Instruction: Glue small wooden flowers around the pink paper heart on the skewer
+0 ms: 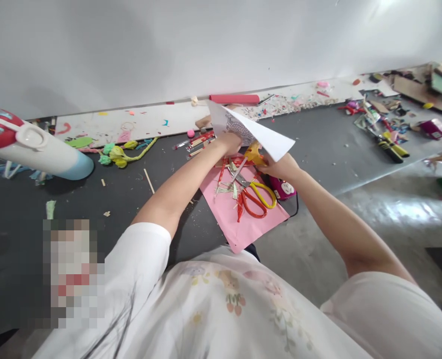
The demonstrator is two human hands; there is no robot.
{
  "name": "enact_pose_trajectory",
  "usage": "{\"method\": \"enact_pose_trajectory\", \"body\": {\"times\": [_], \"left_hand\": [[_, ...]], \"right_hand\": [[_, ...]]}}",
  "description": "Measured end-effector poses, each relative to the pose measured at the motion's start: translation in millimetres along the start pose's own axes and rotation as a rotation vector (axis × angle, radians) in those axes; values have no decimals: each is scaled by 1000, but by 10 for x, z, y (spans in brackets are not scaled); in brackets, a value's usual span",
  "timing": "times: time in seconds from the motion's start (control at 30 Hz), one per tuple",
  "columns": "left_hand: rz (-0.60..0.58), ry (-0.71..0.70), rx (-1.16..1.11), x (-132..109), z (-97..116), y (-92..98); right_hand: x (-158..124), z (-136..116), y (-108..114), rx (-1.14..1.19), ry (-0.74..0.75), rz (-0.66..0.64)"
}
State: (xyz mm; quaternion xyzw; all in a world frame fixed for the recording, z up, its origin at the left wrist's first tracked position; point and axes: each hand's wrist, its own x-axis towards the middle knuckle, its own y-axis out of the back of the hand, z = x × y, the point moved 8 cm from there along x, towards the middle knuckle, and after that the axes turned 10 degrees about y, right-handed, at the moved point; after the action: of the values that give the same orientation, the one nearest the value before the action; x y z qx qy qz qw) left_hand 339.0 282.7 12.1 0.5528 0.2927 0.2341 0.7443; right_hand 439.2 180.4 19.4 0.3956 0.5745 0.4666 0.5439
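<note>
White paper, folded, line drawing on its inner face (268, 130), stands tilted above the pink sheet (239, 224), between the hands. Left hand (231, 142): fingers curled, against the printed side; whether they grip, cannot tell. Right hand (283, 167): bent under the paper's near corner, beside a yellow piece (256, 153); fingertips partly hidden, so its grasp cannot be told either. On the pink sheet: scissors (248, 186), one loop red, one yellow; red tassel (239, 208); pale tassel (235, 192). Purple box (283, 188) just beside the right hand. Farther left on the dark surface (318, 144): sticks in packets (200, 142), pink ball (190, 133), yellow and green yarn (120, 154), then bottle (52, 157), leaning. Behind, red roll (234, 98) on a littered white strip (149, 119). Far right, yellow-black handles (393, 149) amid scraps; second purple box (435, 128) near them.
</note>
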Motion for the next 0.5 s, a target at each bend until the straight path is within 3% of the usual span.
{"method": "enact_pose_trajectory", "body": {"times": [0.5], "left_hand": [[7, 43, 52, 101, -18, -116]], "right_hand": [[-147, 295, 55, 200, -206, 52]]}}
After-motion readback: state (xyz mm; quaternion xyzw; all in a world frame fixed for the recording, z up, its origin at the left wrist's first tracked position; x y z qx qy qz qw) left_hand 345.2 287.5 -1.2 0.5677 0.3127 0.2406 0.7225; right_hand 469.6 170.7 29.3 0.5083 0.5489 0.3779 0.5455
